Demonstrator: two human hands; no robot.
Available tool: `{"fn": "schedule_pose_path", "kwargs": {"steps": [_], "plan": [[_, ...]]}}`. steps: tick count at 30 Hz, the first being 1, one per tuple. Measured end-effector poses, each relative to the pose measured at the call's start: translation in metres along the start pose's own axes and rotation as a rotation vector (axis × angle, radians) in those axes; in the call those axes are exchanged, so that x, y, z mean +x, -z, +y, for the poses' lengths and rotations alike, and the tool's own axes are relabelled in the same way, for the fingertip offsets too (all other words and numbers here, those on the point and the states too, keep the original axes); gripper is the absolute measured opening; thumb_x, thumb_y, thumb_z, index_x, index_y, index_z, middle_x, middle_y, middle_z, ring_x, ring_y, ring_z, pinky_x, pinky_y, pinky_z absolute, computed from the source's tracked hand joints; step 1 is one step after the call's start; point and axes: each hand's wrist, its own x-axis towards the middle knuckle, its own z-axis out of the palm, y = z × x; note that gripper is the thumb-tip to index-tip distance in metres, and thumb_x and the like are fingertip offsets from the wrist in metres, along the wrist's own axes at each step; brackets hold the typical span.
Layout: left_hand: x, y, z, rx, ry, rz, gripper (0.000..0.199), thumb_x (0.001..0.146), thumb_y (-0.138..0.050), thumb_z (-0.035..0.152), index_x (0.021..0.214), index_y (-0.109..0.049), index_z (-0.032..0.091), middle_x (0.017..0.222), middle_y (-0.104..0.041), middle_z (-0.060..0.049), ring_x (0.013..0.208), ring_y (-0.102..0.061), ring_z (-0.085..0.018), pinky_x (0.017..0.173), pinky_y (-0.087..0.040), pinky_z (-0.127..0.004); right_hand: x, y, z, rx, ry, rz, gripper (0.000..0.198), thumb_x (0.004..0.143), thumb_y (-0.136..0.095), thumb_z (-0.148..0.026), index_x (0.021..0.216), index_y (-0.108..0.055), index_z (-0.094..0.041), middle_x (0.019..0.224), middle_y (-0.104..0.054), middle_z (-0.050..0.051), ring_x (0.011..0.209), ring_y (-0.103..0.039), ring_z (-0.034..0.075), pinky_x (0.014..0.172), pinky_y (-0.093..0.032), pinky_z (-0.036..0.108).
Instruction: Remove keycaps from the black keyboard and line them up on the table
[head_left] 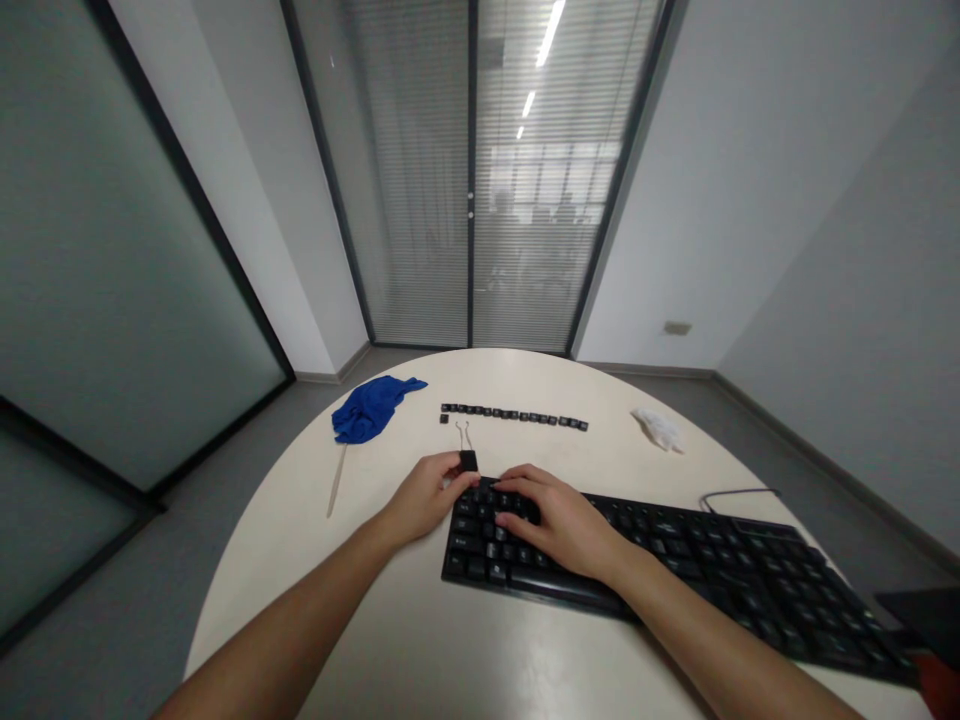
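My left hand [421, 497] is closed around the black handle of a keycap puller [469, 461]. The puller's two wire prongs point away from me, over the tabletop. Beside it, my right hand [559, 520] rests on the left part of a black keyboard [675, 548], with thumb and fingers apart at the upper-left keys. Parts of those keys are hidden under the fingers. Beyond both hands lies a row of loose black keycaps [514, 415], and a single keycap [444, 419] sits just below the row's left end.
A round cream table [300, 585] carries everything. A blue cloth [371, 408] and a thin pale stick [336, 482] lie at the left. Crumpled white material [660, 430] is at the right. The keyboard's cable [739, 491] loops behind it. A dark object [922, 615] shows at the right edge.
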Motion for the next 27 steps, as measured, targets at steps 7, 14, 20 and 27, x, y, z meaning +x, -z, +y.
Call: {"fn": "schedule_pose_path", "kwargs": {"steps": [7,14,20,27], "plan": [[-0.0068,0.0004,0.0021,0.191,-0.080,-0.054,0.023,0.091,-0.056,0.033,0.078,-0.067,0.018,0.077,-0.067,-0.004,0.076,-0.060,-0.020,0.073,-0.046,-0.029,-0.0007,-0.0009,-0.0002,-0.014,-0.001,0.002,0.035,0.089,-0.061,-0.041,0.120,-0.064,-0.025,0.120,-0.062,0.007,0.110,-0.059,0.022,0.099,-0.046,0.035],[-0.0090,0.0080,0.0070,0.207,-0.149,-0.138,0.018,0.092,-0.055,0.028,0.092,-0.071,0.021,0.089,-0.071,-0.005,0.086,-0.064,-0.021,0.082,-0.048,-0.031,-0.0012,-0.0001,-0.0020,-0.046,0.018,-0.002,0.035,0.091,-0.059,-0.040,0.122,-0.063,-0.025,0.122,-0.062,0.006,0.111,-0.059,0.022,0.100,-0.045,0.036],[-0.0094,0.0046,0.0059,0.145,-0.087,-0.067,0.022,0.092,-0.055,0.031,0.095,-0.073,0.020,0.088,-0.075,-0.006,0.081,-0.068,-0.020,0.078,-0.049,-0.029,-0.0017,0.0005,-0.0054,-0.041,0.093,0.001,0.033,0.093,-0.057,-0.036,0.124,-0.062,-0.027,0.122,-0.064,0.006,0.114,-0.057,0.021,0.102,-0.045,0.037],[-0.0079,0.0001,0.0034,0.018,0.020,-0.022,0.022,0.090,-0.058,0.032,0.085,-0.073,0.017,0.080,-0.075,-0.005,0.074,-0.068,-0.019,0.070,-0.049,-0.027,-0.0019,0.0015,-0.0060,-0.048,0.091,-0.001,0.033,0.093,-0.056,-0.037,0.124,-0.063,-0.027,0.122,-0.065,0.006,0.114,-0.058,0.022,0.101,-0.045,0.038]]}}
